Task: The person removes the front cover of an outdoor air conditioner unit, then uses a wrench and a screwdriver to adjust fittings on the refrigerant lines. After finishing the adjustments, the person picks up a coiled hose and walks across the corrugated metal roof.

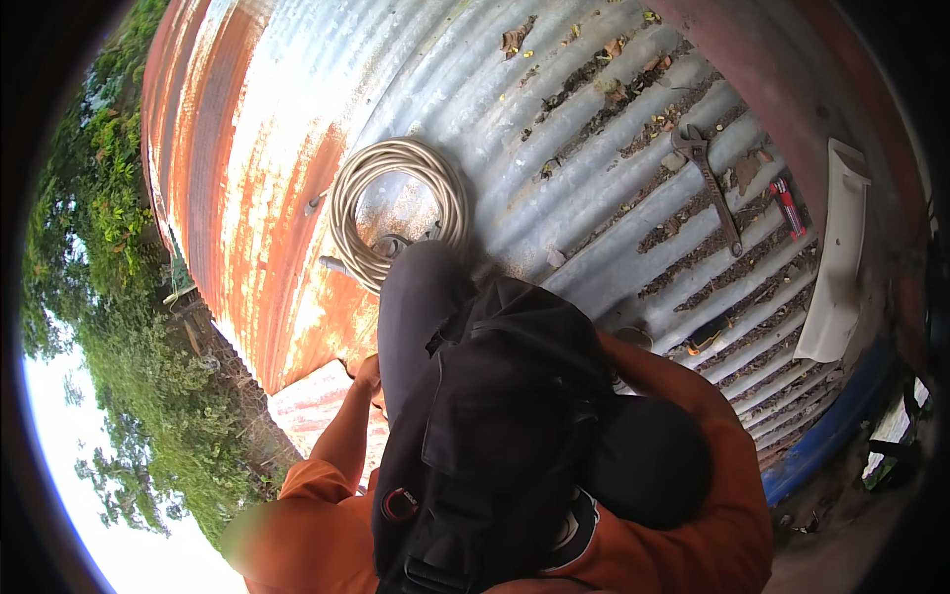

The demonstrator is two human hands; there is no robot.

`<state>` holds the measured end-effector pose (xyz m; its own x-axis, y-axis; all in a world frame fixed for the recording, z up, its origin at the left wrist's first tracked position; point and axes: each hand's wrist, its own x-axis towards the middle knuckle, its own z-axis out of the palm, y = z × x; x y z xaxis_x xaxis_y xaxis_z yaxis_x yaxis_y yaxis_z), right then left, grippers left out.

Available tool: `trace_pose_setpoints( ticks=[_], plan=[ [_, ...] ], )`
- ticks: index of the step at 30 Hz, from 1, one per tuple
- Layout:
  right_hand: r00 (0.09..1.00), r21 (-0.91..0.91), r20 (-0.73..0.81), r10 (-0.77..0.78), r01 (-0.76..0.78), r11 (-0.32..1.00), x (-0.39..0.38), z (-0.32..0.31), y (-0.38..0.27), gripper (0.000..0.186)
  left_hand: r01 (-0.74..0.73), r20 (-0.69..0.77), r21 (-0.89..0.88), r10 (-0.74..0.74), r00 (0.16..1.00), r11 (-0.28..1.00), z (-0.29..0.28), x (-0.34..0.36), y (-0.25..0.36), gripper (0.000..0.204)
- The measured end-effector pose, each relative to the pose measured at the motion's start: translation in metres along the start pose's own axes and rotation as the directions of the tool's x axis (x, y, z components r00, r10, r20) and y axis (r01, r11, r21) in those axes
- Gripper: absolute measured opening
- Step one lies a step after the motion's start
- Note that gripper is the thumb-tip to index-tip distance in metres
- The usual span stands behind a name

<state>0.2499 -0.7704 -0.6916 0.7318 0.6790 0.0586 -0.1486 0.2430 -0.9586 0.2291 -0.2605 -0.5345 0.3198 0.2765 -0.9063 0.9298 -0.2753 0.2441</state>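
Beside my dark-trousered left knee, my left hand [368, 376] is low against the rusty corrugated sheet. The leg hides most of its fingers, so I cannot tell what it holds, if anything. My right forearm [648, 368], bare below an orange sleeve, reaches inward behind the black fabric over my lap, which covers the right hand. Just beyond the left knee lies a coil of tan hose or cable [451, 188]. Small metal parts [391, 244] show inside the coil, and a short grey tube end [332, 263] pokes out at its left.
On the ridged metal at the right lie an adjustable wrench [714, 193], a red hand tool [789, 208] and an orange-and-black tool [705, 339]. A long off-white piece [836, 252] rests farther right. Dry leaves [614, 89] fill several grooves. Trees [109, 238] stand past the left edge.
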Motion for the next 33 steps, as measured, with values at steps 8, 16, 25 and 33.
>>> trace_pose_setpoints(
  ticks=[8,16,25,33],
  plan=[
    [0.776,0.481,-0.389,0.496,-0.288,0.828,-0.019,-0.06,-0.099,0.037,0.013,0.232,0.162,-0.051,0.971,0.987,0.01,0.056,0.02,0.031],
    [0.835,0.23,-0.476,0.276,-0.185,0.955,0.041,-0.068,-0.212,0.039,0.334,0.278,0.237,-0.393,0.877,0.912,0.024,0.121,0.15,0.033],
    [0.778,0.233,0.465,0.422,-0.568,0.79,0.085,0.13,-0.204,0.039,0.22,0.28,0.186,-0.266,0.922,0.958,0.035,0.111,0.141,0.026],
    [0.774,0.28,0.568,0.279,-0.501,0.819,0.091,0.18,-0.185,0.034,0.114,0.224,0.691,-0.362,0.905,0.713,0.111,0.061,0.014,0.051]
  ],
)
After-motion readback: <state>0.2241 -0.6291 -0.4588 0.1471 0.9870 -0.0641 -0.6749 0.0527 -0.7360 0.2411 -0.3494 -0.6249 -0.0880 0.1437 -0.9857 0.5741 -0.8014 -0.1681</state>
